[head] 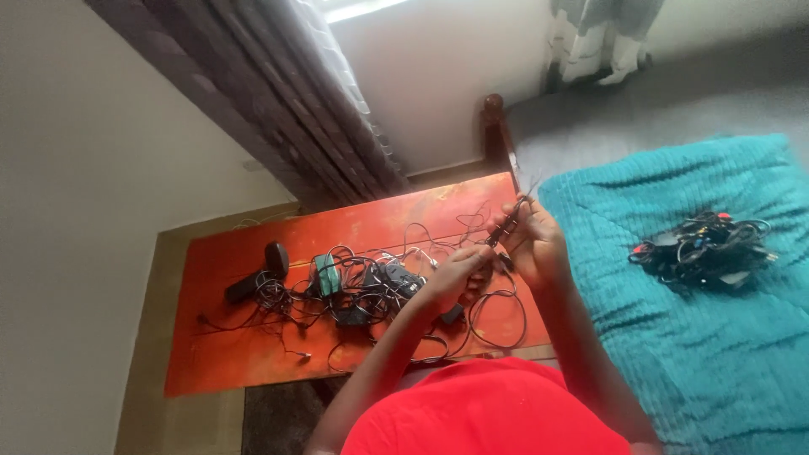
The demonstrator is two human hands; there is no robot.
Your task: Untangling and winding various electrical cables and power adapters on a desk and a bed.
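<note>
A teal quilted blanket (674, 337) bearing one bundled heap of cables (704, 248) lies beside an orange table (253, 354), where a tangle of wires and adapters (354, 291) spreads. Above its right end, the right hand (535, 240) pinches a thin black cable (508, 226) while the left hand (459, 274) grips its trailing length — best untangled by feeding loops through slack, never by pulling tight.

cable tangle (354, 291) blocks table (219, 354) (left bare)

orange table (253, 354) | teal blanket (674, 337) — black cable bundle (704, 250) (coiled) | grey curtain (286, 93)
</note>
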